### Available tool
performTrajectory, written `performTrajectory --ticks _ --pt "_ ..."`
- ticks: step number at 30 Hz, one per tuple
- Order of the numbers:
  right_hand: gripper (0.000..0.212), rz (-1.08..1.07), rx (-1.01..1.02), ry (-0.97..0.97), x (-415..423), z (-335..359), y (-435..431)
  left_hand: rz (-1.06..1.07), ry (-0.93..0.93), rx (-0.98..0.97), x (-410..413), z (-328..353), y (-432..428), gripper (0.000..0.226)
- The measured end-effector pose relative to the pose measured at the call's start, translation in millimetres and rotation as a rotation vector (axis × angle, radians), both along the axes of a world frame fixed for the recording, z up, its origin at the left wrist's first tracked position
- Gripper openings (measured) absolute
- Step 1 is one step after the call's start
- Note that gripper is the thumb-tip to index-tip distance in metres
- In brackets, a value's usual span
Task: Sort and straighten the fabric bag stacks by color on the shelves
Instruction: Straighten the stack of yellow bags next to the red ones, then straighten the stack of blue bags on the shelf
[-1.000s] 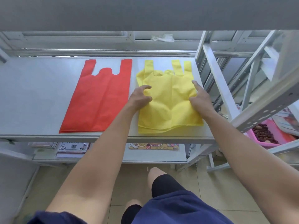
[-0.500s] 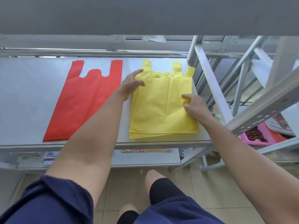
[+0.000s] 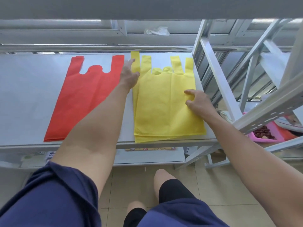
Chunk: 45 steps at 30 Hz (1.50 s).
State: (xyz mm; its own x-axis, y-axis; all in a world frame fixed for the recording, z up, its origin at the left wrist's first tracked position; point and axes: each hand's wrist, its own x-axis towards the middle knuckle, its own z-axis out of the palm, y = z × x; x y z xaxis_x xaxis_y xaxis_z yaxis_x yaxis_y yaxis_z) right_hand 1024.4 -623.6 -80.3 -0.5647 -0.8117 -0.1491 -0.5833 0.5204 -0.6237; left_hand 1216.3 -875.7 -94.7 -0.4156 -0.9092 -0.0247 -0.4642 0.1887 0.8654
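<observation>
Overhead, a grey upper shelf board spans twelve o'clock. Grey metal shelf (image 3: pixel 29 95), middle tier: pale flat surface, bare at nine o'clock; slotted steel uprights (image 3: pixel 218 89) and braces at two to three o'clock. Beige tiled floor (image 3: pixel 141 181) at six o'clock. Red bag (image 3: pixel 85 99), flat, handles toward twelve o'clock, left of centre. Yellow bag stack (image 3: pixel 165 104), several layers slightly offset, just beside the red bag, at the shelf's right end. Left hand (image 3: pixel 129 74): fingers extended, pressing the stack's upper-left handle strip, gripping nothing. Right hand (image 3: pixel 196 100): fingers curled, resting on the stack's right edge; grasp unclear. Pink tray (image 3: pixel 265 136) of dark nuts, four o'clock.
</observation>
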Motion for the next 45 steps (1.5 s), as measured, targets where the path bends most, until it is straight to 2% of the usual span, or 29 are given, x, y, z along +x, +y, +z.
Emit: performTrajectory --ticks 3,8,11,14,19,23,26,31,37,41,45 --pt "0.055 0.017 0.017 0.029 5.7 -3.3 -9.4 0.073 -0.116 -0.12 16.6 -4.8 28.1 0.062" --pt "0.062 0.0 0.116 0.137 20.4 -0.5 -8.2 0.06 -0.307 -0.352 49.0 -2.8 86.1 0.034" --pt "0.068 0.03 0.183 0.287 42.3 11.6 10.2 -0.066 -0.413 -0.291 62.8 5.0 124.7 0.041" --pt "0.07 0.081 0.118 0.327 67.9 32.4 43.3 -0.155 -0.547 -0.284 73.2 17.0 168.4 0.057" --pt "0.07 0.155 0.018 0.462 104.4 77.9 119.5 -0.262 -0.452 -0.416 80.6 52.4 255.3 0.067" --pt "0.07 0.119 -0.053 0.506 110.0 118.0 186.7 -0.474 -0.35 -0.549 72.0 97.4 324.2 0.076" --pt "0.066 0.04 -0.079 0.486 93.2 138.2 239.2 -0.487 -0.28 -0.604 55.9 119.6 366.2 0.076" --pt "0.069 -0.23 -0.036 0.525 20.3 159.3 338.9 -0.481 -0.173 -0.657 -36.3 148.6 449.8 0.077" --pt "0.069 -0.514 -0.032 0.586 -107.9 177.9 468.6 -0.753 -0.128 -0.717 -204.6 165.9 554.7 0.09" --pt "0.073 -0.614 0.067 0.638 -210.3 193.3 557.8 -0.902 -0.128 -0.736 -328.7 161.4 624.8 0.091" --pt "0.076 -0.616 0.156 0.65 -302.9 210.5 625.0 -0.95 -0.141 -0.689 -442.9 156.1 686.4 0.086"
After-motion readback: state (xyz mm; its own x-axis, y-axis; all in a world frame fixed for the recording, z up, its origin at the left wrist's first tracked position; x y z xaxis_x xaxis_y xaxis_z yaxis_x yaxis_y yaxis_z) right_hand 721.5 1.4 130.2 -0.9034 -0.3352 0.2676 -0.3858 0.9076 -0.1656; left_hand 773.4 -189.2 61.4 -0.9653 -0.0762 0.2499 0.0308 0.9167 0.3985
